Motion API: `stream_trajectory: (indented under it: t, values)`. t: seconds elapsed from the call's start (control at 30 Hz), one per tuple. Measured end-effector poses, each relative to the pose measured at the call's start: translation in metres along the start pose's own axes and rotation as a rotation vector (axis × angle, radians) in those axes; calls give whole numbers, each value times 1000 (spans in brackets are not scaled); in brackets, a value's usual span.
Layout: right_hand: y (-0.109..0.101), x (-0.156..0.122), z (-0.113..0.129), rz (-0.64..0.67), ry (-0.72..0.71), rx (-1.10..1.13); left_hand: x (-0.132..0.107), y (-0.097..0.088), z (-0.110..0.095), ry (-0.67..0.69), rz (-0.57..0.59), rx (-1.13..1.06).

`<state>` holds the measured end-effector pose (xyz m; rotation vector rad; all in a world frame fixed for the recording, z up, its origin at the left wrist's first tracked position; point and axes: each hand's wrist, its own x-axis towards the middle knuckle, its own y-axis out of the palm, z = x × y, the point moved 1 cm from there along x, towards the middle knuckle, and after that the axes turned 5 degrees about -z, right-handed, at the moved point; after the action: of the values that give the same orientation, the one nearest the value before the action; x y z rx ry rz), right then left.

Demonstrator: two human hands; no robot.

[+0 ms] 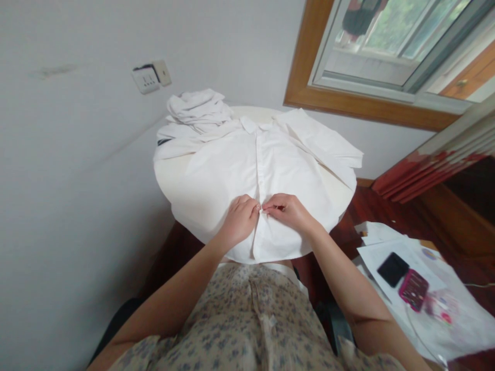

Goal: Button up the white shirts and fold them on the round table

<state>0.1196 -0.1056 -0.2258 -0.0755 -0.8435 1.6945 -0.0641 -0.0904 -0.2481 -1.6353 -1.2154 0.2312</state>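
Observation:
A white button-up shirt point(266, 170) lies spread face up on a small round table point(167, 172), collar away from me. My left hand point(240, 219) and my right hand point(288, 210) meet at the shirt's front placket near the hem. Both pinch the fabric there, fingertips almost touching, at a button too small to make out clearly. The row of buttons runs up the middle towards the collar.
A crumpled pile of white cloth point(197, 111) sits at the table's far left. A wall socket point(149, 77) is on the wall behind. To my right, papers point(410, 263) carry a black phone point(392, 269) and a pink case point(413, 289). A window point(386, 46) is at the upper right.

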Motion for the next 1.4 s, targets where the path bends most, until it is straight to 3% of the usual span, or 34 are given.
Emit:
stream_trajectory:
  t: [0.47, 0.67, 0.9, 1.2, 1.4]
  values:
    - [15, -5, 6, -34, 82, -111, -2, -9, -5, 38, 44, -26]
    - [16, -10, 11, -70, 134, -30, 1, -10, -3, 13, 77, -68]
    - [20, -13, 12, -164, 137, -336, 6, -7, -6, -62, 61, 5]
    - [17, -18, 15, -64, 109, -372, 2, -9, -11, -39, -5, 65]
    - [25, -10, 22, -46, 177, -499, 2, -5, -5, -54, -5, 39]
